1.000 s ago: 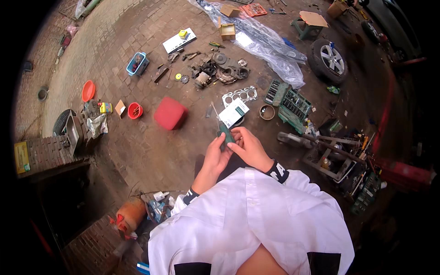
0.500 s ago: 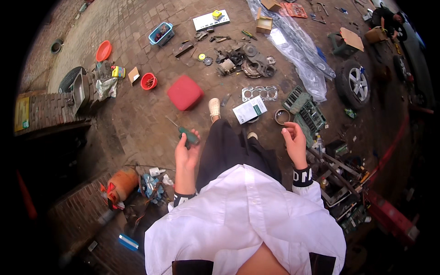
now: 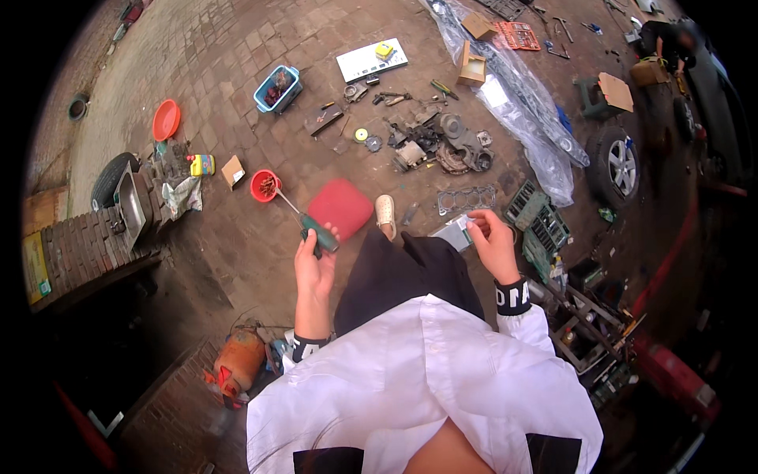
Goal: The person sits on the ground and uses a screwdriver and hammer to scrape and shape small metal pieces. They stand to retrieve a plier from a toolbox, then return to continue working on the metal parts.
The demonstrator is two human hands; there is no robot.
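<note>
My left hand (image 3: 313,265) is closed round the green handle (image 3: 319,236) of a screwdriver, whose metal shaft points up-left over the floor. My right hand (image 3: 493,245) is open with loosely curled fingers and holds nothing visible, in front of a white booklet or package (image 3: 450,233). Beyond it lie a metal gasket (image 3: 466,197) and a green socket case (image 3: 525,204). A red padded stool (image 3: 341,205) sits beside my left shoe (image 3: 385,212), and a red bowl (image 3: 260,189) of small parts is left of it.
Greasy engine parts (image 3: 442,146), plastic sheeting (image 3: 545,150) and a blue tub (image 3: 276,88) lie ahead. A wheel (image 3: 616,166) is right, with a crouching co-worker (image 3: 667,43) by a car behind. An orange cylinder (image 3: 241,362) and cluttered tool racks (image 3: 584,332) flank me.
My hands were together on the screwdriver and have moved apart, the left keeping it and the right moving rightward. The view has shifted, and my legs and shoe have come into sight.
</note>
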